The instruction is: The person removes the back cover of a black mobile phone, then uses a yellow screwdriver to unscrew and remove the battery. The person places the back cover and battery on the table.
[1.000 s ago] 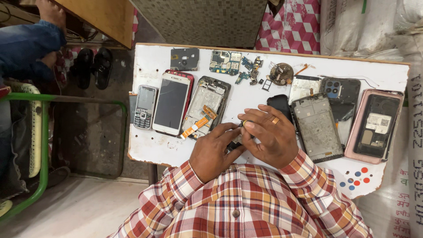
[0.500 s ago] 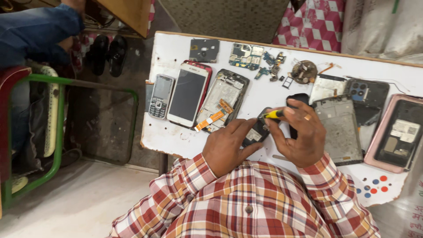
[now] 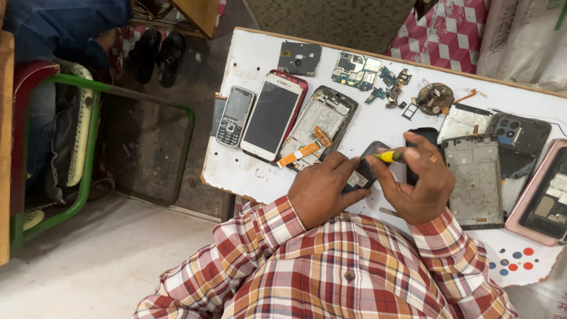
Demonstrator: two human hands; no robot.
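Nearest the camera: checked red-and-cream shirt sleeves, both forearms reaching onto the white desk point(image 3: 248, 171). Left hand point(image 3: 322, 192) lies flat over a small dark phone point(image 3: 363, 171) near the desk's front edge, fingers closed down on its body, pinning it. Right hand point(image 3: 422, 186) is just beside it, thumb and forefinger pinched narrow round a yellow-handled screwdriver point(image 3: 390, 156); the tip points down at the top end of the small dark phone, but I can't tell whether it touches.

Just right of the right hand: a bare grey phone frame point(image 3: 475, 180). Beyond it a dark back cover with camera holes point(image 3: 520, 142) and a pink-edged phone shell point(image 3: 546, 201) at the desk's right end.

Left of the hands: an opened phone with an orange ribbon cable point(image 3: 316, 127), a white-screened smartphone point(image 3: 271, 115), and a grey keypad phone point(image 3: 234, 115) near the left edge.

Far side: a circuit board point(image 3: 356, 70), loose small parts point(image 3: 393, 88), a round brass-coloured part point(image 3: 434, 97), and a dark square plate point(image 3: 299, 57).

Risks, as a judgement: the driver could slip off the screw head and gouge the casing if the left hand's hold loosens. Small screws could roll off the crowded desk, and a sleeve could sweep the keypad phone off the edge.
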